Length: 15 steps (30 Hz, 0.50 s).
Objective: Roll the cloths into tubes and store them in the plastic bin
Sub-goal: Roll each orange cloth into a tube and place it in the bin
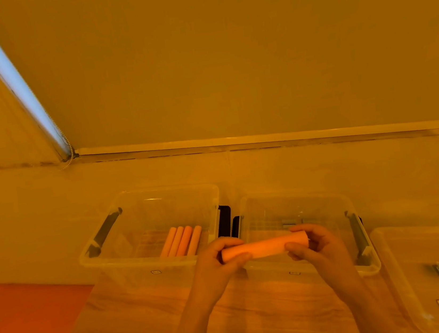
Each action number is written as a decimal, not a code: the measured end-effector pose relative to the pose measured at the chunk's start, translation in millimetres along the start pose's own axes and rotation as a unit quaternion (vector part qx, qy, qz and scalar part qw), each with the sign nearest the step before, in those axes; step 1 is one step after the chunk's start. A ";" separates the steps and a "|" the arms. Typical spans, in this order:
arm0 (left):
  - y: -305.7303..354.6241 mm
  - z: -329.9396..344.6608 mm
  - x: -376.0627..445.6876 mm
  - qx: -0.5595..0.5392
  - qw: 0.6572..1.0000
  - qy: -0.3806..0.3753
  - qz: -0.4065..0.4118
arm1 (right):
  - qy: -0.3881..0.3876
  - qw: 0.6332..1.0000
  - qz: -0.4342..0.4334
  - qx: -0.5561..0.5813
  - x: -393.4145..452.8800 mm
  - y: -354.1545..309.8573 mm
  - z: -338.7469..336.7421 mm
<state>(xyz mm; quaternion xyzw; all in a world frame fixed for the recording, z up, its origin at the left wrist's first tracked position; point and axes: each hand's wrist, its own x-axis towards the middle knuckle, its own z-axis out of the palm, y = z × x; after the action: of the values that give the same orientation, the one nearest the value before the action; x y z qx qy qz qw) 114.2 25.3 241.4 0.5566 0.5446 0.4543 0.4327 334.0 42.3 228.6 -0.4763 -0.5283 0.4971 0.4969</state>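
We held one rolled cloth (264, 247) level in the lower middle of the frame, above the near rims of two bins. Our left hand (216, 264) gripped its left end, fingers curled over the top and thumb pressed underneath; our right hand (317, 248) pinched the right end the same way, fingers (306, 229) bent over the roll and thumb below. In the left bin (119, 259), left of centre, we counted four rolled cloths (181, 241) lying side by side against its right wall. The middle bin (329, 202) sat just beside it, and what lay in it was too dim to tell. A third bin (391, 250) showed at the lower right edge, making three clear bins on the wooden table (138, 325). Each bin carried a small label (155, 272) on its near wall, too small to read. An orange mat (30, 325) covered the lower left corner.
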 end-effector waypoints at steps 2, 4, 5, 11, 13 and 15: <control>-0.6 0.3 0.9 -0.010 1.000 0.003 -0.005 | 0.007 1.000 -0.002 0.019 -0.2 0.2 0.6; -1.0 0.3 1.4 -0.019 1.000 0.008 -0.008 | 0.014 0.999 -0.002 0.045 0.0 1.9 0.9; -1.1 0.0 1.4 -0.023 1.000 0.009 -0.008 | 0.016 0.998 -0.002 0.060 0.2 3.4 1.2; -3.2 -0.6 2.4 -0.005 0.999 -0.035 0.018 | 0.031 0.989 0.020 0.146 3.1 13.7 0.9; -4.7 -0.1 3.8 0.020 0.998 -0.047 0.034 | 0.029 0.985 0.035 0.164 3.8 15.0 1.1; -7.0 0.1 5.0 0.039 0.997 -0.056 0.047 | 0.042 0.978 0.048 0.200 5.2 17.8 2.5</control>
<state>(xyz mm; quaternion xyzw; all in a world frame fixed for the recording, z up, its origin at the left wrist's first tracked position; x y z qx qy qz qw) 112.8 30.5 234.7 0.6229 0.5099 0.4205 0.4185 331.3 48.3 211.1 -0.4122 -0.3733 0.5956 0.5797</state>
